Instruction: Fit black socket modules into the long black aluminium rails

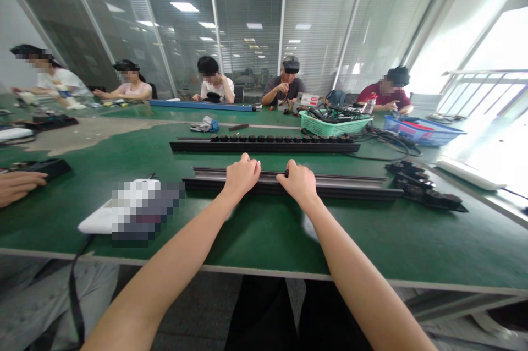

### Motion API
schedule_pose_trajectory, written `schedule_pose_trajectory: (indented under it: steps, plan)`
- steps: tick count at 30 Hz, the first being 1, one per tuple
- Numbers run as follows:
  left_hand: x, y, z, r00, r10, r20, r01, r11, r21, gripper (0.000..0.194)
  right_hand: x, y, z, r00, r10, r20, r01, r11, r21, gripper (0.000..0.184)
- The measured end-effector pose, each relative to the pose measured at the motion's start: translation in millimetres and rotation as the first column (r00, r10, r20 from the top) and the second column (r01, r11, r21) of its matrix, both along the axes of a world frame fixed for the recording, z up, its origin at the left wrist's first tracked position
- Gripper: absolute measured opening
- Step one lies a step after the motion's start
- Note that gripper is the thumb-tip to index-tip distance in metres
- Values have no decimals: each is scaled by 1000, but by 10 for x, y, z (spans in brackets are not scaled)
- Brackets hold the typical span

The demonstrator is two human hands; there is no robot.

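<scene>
A long black metal rail with a grey inner channel lies across the green table in front of me. My left hand is closed over the rail left of its middle, with the fingers curled behind it. My right hand is closed at the rail a little further right. A small black part shows at its thumb tip, mostly hidden by the fingers. Behind lies a second black rail with a row of round black parts along it. More such dark parts are heaped at the first rail's right end.
A white device with a strap lies to the left, near a co-worker's hand. Further back stand a green basket of cables and a blue basket. Several people sit across the table. A white strip lies right.
</scene>
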State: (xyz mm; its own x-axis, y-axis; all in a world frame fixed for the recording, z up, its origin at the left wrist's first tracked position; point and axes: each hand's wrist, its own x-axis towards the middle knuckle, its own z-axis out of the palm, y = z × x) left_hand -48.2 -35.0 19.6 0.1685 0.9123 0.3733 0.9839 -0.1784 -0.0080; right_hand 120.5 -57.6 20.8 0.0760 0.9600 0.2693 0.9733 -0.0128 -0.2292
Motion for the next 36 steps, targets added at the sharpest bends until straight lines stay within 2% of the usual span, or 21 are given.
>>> schedule_pose_trajectory:
  steps: [16, 23, 29, 32, 36]
  plan:
    - [1, -1, 5, 1000, 7, 0, -7, 1000, -13, 55, 31, 7, 5, 1000, -24, 8, 24, 1000, 5, 26]
    - [1, 8, 0, 1000, -2, -2, 2, 1000, 3, 56, 51, 17, 3, 999, -35, -8, 34, 997, -70, 29]
    - [3, 12, -5, 1000, 3, -3, -3, 1000, 17, 54, 133, 99, 43, 999, 37, -9, -38, 985, -170, 34]
    - [2, 20, -11, 1000, 0, -4, 0, 1000, 22, 53, 239, 163, 55, 990, 126, -56, -136, 967, -214, 32]
    - [-2, 33, -19, 1000, 0, -6, 1, 1000, 14, 52, 367, 205, -34, 964, 233, -129, -251, 955, -157, 24]
